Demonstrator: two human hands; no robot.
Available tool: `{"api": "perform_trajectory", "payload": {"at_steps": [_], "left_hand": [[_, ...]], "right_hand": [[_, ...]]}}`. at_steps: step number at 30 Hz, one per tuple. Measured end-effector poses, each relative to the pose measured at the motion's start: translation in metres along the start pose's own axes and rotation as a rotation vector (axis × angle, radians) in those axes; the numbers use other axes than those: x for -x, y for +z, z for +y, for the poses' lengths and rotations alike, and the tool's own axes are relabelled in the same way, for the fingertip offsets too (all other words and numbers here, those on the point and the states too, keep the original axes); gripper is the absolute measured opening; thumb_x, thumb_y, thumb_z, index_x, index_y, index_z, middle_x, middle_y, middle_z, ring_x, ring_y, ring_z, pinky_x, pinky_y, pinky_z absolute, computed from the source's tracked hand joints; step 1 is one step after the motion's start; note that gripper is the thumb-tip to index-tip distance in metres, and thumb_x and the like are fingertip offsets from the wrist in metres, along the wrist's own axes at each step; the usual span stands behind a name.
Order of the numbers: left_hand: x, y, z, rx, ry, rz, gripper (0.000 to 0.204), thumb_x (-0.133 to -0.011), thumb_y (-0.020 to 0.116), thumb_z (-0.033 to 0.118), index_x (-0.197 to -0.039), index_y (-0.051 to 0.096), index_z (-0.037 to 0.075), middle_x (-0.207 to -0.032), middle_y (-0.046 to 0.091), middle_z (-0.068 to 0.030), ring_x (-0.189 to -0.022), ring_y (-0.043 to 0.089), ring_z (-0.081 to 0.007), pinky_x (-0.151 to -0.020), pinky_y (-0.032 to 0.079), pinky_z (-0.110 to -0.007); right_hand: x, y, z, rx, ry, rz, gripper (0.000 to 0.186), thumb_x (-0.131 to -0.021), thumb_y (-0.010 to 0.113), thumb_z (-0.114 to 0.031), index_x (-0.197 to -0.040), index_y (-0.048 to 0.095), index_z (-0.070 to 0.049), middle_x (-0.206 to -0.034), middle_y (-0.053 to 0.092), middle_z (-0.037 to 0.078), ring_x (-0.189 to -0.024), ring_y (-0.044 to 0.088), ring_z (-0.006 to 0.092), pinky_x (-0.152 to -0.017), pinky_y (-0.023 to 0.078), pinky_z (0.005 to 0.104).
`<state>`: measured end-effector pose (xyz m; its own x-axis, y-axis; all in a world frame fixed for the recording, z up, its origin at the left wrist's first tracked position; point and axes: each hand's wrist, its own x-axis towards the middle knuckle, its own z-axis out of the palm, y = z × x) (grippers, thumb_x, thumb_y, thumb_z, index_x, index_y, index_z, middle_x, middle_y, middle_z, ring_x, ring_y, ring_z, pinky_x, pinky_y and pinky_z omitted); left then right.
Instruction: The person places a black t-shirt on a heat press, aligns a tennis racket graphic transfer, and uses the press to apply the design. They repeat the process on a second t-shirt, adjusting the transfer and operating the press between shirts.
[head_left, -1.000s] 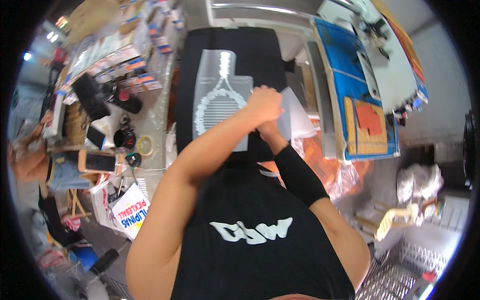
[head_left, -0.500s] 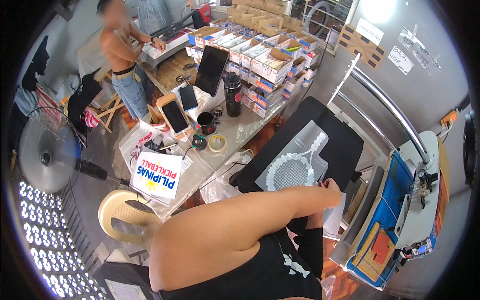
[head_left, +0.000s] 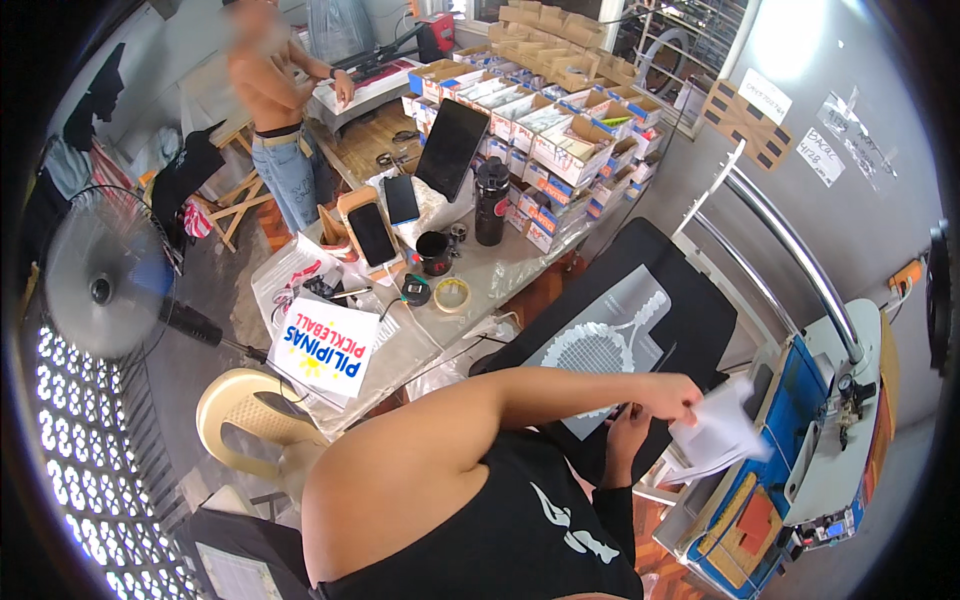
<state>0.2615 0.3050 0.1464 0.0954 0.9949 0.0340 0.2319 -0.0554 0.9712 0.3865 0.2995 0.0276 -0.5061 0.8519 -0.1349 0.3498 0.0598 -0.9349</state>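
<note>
A translucent sheet with a silvery racket design lies on a black padded board. Above the board's lower right, my left hand grips loose white sheets, blurred at their far corner. My right hand, below my left forearm, has its fingers curled at the translucent sheet's lower right edge; what they pinch there is hidden or too small to make out. A black sleeve covers my right forearm.
A cluttered table bears phones, a bottle and box stacks. Another person stands behind it. A fan and plastic chair are at left. A press with chrome rails and blue pad stands at right.
The view has swung, bringing the table and other person into full sight. My hands have parted: the left moved right and now lifts white sheets, while the right stays near the translucent sheet's edge.
</note>
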Motion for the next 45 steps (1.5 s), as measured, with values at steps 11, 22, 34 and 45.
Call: {"api": "perform_trajectory", "payload": {"at_steps": [11,22,34,45], "left_hand": [[0.391,-0.042,-0.175,1.319,-0.202,0.497,0.011,-0.099,0.069,0.02,-0.1,0.061,0.012,-0.069,0.055,0.0011,-0.061,0.053,-0.0139,-0.059,0.046,-0.036],[0.417,0.13,-0.426,0.747,-1.698,0.722,0.03,-0.092,0.056,0.018,-0.066,0.063,0.004,-0.057,0.057,-0.0105,-0.041,0.051,-0.0231,-0.04,0.044,-0.042],[0.363,0.048,-0.45,0.199,-1.201,0.766,0.073,-0.096,0.063,0.057,-0.132,0.057,-0.006,-0.101,0.074,-0.0204,-0.086,0.072,-0.0313,-0.077,0.057,-0.04],[0.283,-0.051,-0.087,0.215,-0.496,0.191,0.037,-0.095,0.074,0.037,-0.103,0.077,0.001,-0.084,0.073,-0.0128,-0.073,0.067,-0.0233,-0.069,0.053,-0.041]], "right_hand": [[0.001,0.004,-0.01,-0.204,0.025,-0.006,0.043,-0.108,0.054,-0.011,-0.149,0.045,-0.004,-0.104,0.064,0.007,-0.07,0.062,0.0116,-0.058,0.055,0.0262],[0.002,0.002,-0.012,0.009,-0.026,-0.021,0.042,-0.109,0.056,-0.016,-0.146,0.047,0.002,-0.099,0.062,0.006,-0.074,0.064,0.0112,-0.059,0.056,0.0258],[0.008,0.002,-0.023,-0.121,0.041,0.045,0.042,-0.108,0.056,-0.012,-0.147,0.047,0.001,-0.103,0.065,0.008,-0.078,0.067,0.0122,-0.059,0.059,0.0264],[0.064,-0.054,-0.026,-0.161,0.195,0.129,0.047,-0.103,0.063,-0.005,-0.148,0.049,-0.007,-0.095,0.058,0.002,-0.07,0.065,0.0083,-0.049,0.053,0.0221]]}}
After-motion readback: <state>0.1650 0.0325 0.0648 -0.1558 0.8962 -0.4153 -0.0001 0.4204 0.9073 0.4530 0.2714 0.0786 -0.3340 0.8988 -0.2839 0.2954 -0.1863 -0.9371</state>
